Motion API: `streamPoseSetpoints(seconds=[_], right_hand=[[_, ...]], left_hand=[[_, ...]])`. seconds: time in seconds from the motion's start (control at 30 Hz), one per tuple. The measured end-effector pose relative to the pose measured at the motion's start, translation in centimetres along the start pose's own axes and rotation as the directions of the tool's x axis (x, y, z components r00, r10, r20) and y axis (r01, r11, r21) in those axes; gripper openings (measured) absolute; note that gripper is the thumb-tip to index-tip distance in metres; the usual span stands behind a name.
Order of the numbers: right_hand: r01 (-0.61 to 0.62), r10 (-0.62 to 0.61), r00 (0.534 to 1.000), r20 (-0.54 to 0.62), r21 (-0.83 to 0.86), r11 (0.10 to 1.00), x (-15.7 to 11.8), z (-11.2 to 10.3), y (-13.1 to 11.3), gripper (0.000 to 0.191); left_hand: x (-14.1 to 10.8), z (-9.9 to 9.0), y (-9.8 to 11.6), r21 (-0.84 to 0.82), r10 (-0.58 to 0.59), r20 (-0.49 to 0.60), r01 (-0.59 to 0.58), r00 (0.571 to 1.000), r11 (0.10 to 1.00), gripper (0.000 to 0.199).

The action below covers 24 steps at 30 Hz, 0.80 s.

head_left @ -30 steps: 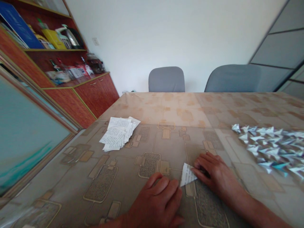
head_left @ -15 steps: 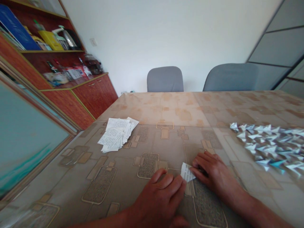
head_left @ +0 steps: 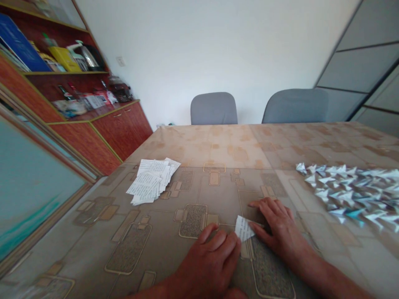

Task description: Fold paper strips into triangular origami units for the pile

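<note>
A small folded piece of printed paper (head_left: 244,229) lies on the table between my two hands. My left hand (head_left: 208,256) is closed with curled fingers, its fingertips on the paper's lower left corner; its thumb is mostly hidden below. From the other side, my right hand (head_left: 278,224) touches the paper's right edge with the thumb. Its other fingers are spread away from the thumb, the index stretched out over the tablecloth.
A loose stack of printed paper pieces (head_left: 149,181) lies at the left. Rows of folded paper shapes (head_left: 352,193) cover the right side of the patterned table (head_left: 174,143). Two grey chairs (head_left: 213,109) stand behind it, and a wooden cabinet (head_left: 124,135) at the back left.
My right hand's fingers have opened out, the index lifting away from the thumb and the paper. My left hand stays on the paper. The whole view has shifted slightly.
</note>
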State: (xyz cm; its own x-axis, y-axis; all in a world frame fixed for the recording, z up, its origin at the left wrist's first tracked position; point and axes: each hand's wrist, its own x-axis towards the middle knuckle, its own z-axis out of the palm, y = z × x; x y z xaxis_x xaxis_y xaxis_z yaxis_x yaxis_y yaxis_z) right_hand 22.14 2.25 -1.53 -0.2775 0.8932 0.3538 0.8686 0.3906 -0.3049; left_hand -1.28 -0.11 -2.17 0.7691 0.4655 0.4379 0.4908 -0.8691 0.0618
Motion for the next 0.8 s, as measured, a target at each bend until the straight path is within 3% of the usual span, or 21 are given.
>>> streamPoseSetpoints(seconds=[0.3,0.47,0.53,0.63,0.7,0.8], right_hand=[[-0.070,0.073,0.997,-0.039,0.056,0.996,-1.1,-0.6,2.5,0.039],[0.076,-0.063,0.994,-0.090,0.153,0.985,-0.2,-2.5,1.1,0.025],[0.185,-0.187,0.982,-0.004,0.169,0.968,0.3,-3.2,0.0,0.018],[0.251,-0.280,0.951,0.134,0.201,0.947,0.8,-3.5,-1.0,0.015],[0.266,-0.300,0.941,0.158,0.205,0.942,0.8,-3.4,-1.0,0.013],[0.270,-0.302,0.940,0.162,0.190,0.944,0.8,-3.1,-0.7,0.012]], left_hand=[[0.0,0.0,-0.1,0.021,-0.003,0.032,0.002,0.999,1.000,0.070],[0.3,-0.2,-0.1,-0.024,-0.025,0.018,0.026,1.000,0.999,0.066],[0.8,-0.8,-0.1,-0.070,-0.061,0.065,0.066,0.996,0.995,0.057],[2.0,-1.9,-0.3,-0.116,-0.110,0.147,0.127,0.983,0.985,0.033],[2.9,-2.3,-0.5,-0.089,-0.134,0.178,0.152,0.975,0.984,0.020],[4.1,-2.1,-0.6,0.022,-0.116,0.177,0.114,0.977,0.993,0.017]])
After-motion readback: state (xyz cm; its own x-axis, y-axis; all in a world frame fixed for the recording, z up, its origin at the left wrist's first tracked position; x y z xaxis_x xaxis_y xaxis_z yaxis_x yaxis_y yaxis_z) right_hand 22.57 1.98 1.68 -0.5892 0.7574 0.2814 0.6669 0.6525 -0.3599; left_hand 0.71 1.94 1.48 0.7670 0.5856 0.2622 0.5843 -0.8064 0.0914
